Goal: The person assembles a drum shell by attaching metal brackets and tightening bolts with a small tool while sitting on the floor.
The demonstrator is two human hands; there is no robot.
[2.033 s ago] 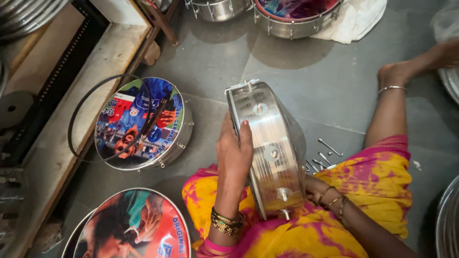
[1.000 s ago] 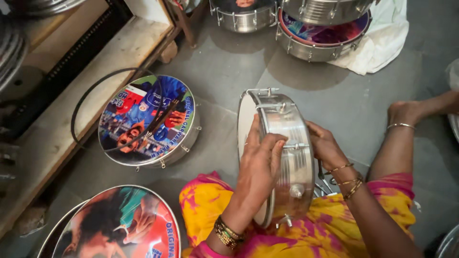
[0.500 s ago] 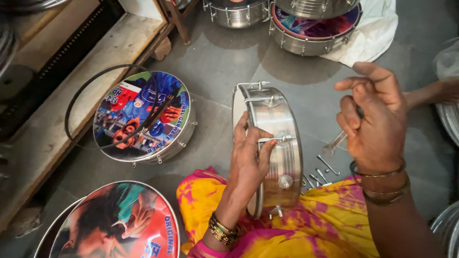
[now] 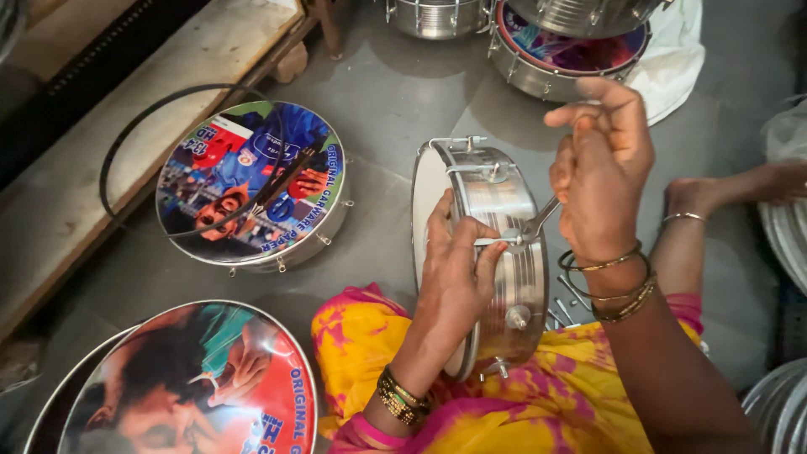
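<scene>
The steel frame drum (image 4: 496, 252) is stood on edge on the lap, over yellow-and-pink cloth (image 4: 538, 403), its shell turned upward. It is steadied by the left hand (image 4: 458, 269), whose grip is closed loosely over the rim with fingertips beside a tension hook. A thin metal rod (image 4: 538, 223) is pinched in the closed grip of the right hand (image 4: 601, 160), its tip set at that hook. The drum is best kept from rolling while the rod is kept square to the fitting. Loose rods (image 4: 567, 307) lie on the floor; printed drums (image 4: 252, 181) rest nearby.
</scene>
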